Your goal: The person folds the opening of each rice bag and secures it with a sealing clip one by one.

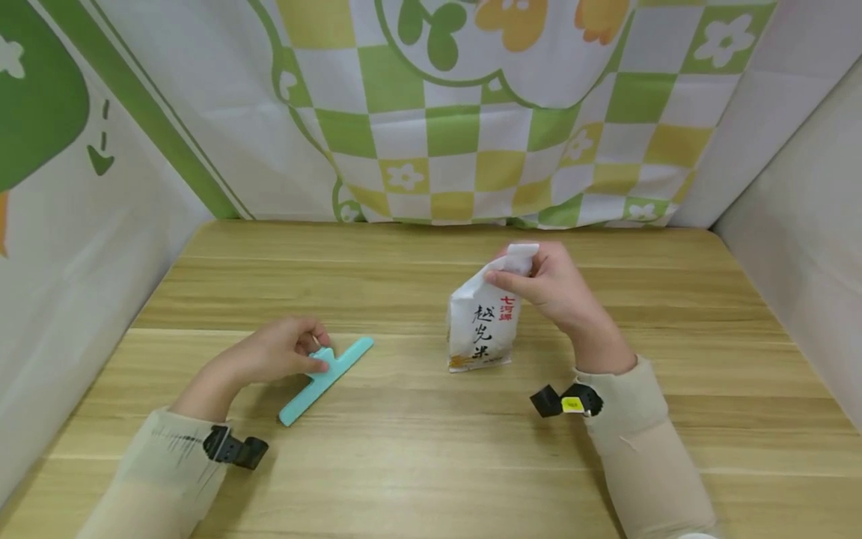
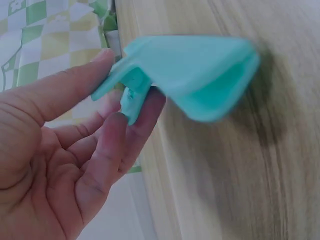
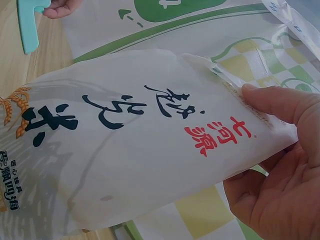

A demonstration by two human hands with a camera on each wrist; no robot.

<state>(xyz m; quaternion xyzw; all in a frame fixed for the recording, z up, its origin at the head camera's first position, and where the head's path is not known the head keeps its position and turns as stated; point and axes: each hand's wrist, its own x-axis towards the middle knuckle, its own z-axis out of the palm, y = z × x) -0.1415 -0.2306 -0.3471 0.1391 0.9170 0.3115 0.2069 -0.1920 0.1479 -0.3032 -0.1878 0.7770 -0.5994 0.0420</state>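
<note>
Bag | I see the right hand gripping its top | left hand pinching the clip by its handles | both held, clip not yet on bag

- Some right hand fingers hide behind the white rice bag.
- Right wrist view: edges cut off the bag's bottom, the left hand and the teal bag clip.
- The bag's tiny gold print can't be read.
</note>
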